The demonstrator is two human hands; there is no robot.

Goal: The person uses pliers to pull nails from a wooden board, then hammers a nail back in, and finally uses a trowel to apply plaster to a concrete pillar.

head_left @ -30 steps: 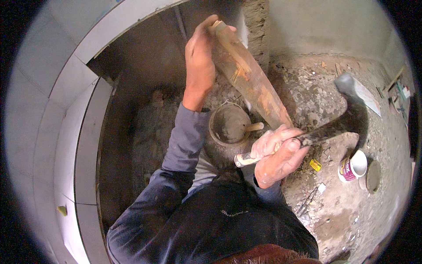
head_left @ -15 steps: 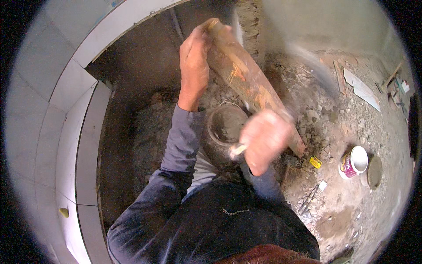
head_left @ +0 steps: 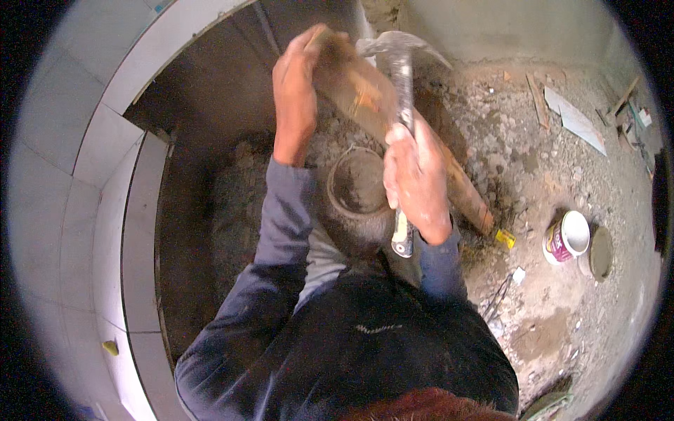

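A claw hammer [head_left: 404,84] is upright in my right hand [head_left: 420,179], whose fingers wrap round its handle. The hammer's head lies beside the upper end of a worn wooden board [head_left: 462,184]; whether they touch I cannot tell. My left hand [head_left: 295,98] grips that upper end of the board. From there the board slants down to the right, behind the hammer and my right hand, with its lower end near the rubble floor. Orange-brown marks show on its face. Below the board stands a round bucket [head_left: 335,200] with grey material inside.
White pale-tiled ledges [head_left: 144,231] run along the left. On the right, a white tub [head_left: 574,235] stands by a round grey container [head_left: 599,254]. A small yellow packet [head_left: 505,239] lies near the board's lower end. A white panel piece [head_left: 574,121] rests on rubble farther back.
The hammer, a blur at the right before, has swung left to the board's upper end. My right hand has turned and risen slightly. My left hand still grips the board, shifted slightly left.
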